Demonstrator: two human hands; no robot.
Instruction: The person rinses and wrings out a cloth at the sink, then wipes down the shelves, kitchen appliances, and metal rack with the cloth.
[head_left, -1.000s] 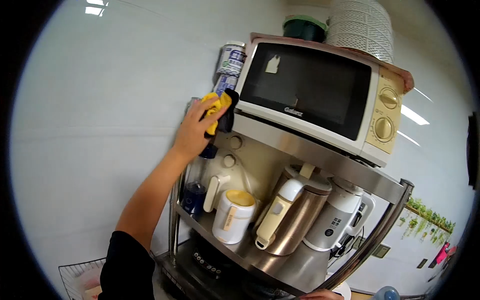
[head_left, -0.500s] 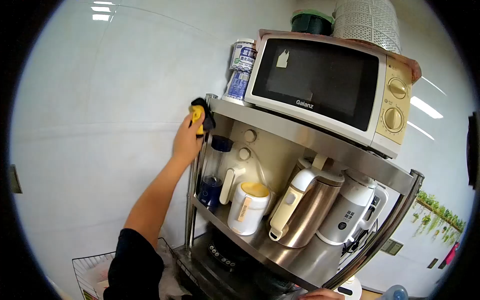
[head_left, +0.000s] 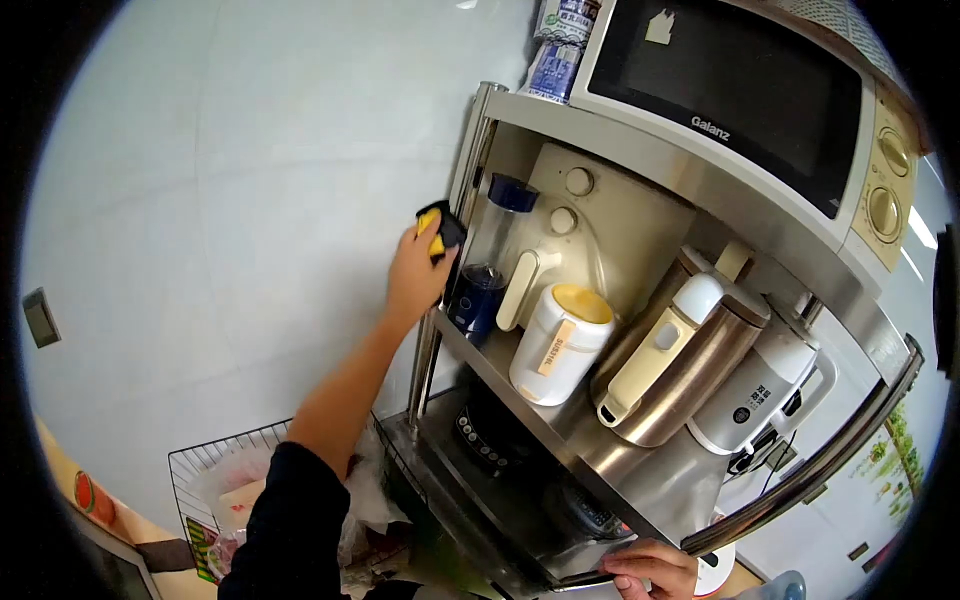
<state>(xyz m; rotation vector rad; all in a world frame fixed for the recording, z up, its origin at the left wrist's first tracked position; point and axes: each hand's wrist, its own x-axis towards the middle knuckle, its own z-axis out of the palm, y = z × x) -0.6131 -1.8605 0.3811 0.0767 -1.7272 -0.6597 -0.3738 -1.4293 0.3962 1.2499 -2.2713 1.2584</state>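
Observation:
My left hand (head_left: 415, 275) grips a yellow-and-black cleaning pad (head_left: 440, 230) and holds it against the left rear post (head_left: 476, 150) of a metal shelf rack. Beside that hand, on the middle shelf (head_left: 480, 362), stands a clear portable blender cup (head_left: 490, 255) with a dark blue lid and base. Low in the view, my right hand (head_left: 652, 568) has its fingers curled over the rack's metal front edge or post; the exact part is partly hidden.
The middle shelf also bears a white cup-shaped appliance (head_left: 563, 345), a bronze kettle (head_left: 690, 350) and a silver-white kettle (head_left: 755, 385). A microwave (head_left: 730, 90) and stacked paper cups (head_left: 552, 70) sit above. A wire basket (head_left: 185, 470) with plastic bags is at lower left.
My left hand has slid down the post with the pad, from near the top shelf to blender-cup height. The view has tilted downward and left, and more of my right hand shows.

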